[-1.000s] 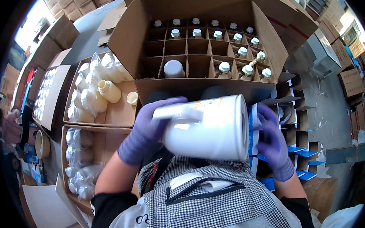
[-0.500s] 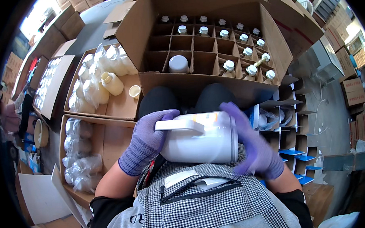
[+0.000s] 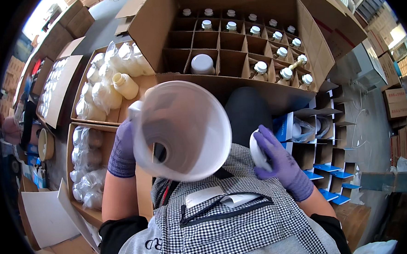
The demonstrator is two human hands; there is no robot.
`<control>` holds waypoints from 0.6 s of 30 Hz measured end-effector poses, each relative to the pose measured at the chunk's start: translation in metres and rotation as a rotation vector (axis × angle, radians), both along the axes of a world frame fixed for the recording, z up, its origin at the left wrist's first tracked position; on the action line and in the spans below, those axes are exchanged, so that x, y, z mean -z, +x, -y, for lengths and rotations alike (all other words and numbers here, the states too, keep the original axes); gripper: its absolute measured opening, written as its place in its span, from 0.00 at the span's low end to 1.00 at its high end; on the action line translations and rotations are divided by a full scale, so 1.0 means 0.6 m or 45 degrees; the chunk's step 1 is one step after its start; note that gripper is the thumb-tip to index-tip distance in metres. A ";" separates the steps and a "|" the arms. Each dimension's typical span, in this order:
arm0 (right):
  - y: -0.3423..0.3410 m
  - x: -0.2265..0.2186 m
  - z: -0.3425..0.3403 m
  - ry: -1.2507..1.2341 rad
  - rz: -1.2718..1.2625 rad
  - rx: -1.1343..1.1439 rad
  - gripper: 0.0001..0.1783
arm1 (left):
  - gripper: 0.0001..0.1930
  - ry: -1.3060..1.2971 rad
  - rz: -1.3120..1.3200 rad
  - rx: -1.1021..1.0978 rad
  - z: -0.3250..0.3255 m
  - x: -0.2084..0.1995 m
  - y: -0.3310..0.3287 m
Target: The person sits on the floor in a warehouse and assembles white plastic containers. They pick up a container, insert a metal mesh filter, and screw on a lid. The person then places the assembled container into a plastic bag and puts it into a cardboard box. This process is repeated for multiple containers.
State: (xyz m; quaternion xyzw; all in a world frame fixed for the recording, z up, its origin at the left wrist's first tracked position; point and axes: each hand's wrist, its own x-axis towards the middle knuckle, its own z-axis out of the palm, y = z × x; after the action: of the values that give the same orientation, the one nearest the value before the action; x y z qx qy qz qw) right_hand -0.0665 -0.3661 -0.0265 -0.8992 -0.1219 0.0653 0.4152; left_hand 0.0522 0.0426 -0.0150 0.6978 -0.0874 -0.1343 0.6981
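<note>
My left hand, in a purple knit glove, holds a large white plastic jug by its side handle. The jug's wide round mouth faces up toward me, showing a hollow inside with a small dark round spot low down. Most of my left fingers are hidden behind the jug. My right hand, also gloved, grips a round white lid seen nearly edge-on, to the right of the jug. Jug and lid are apart, both over my lap and checked apron.
Ahead stands a divided carton with several white-capped bottles and one wider white-topped container. On the left, cartons hold bagged cream bottles, an uncapped cream bottle and bagged round items. Cardboard dividers stand at right.
The jug has turned from lying sideways to mouth-up and moved left. Its lid has come off and is now in my right hand, away from the jug.
</note>
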 end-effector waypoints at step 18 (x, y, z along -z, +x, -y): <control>0.042 -0.037 -0.092 0.223 0.419 -0.533 0.42 | 0.30 -1.591 0.470 0.092 0.258 -0.006 -0.124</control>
State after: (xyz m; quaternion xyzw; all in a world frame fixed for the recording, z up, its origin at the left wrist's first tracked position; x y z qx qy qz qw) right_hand -0.0412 -0.3109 -0.0040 -0.8136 -0.3760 -0.0080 0.4434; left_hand -0.0224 -0.1124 -0.0112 0.1688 -0.2908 0.0406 0.9409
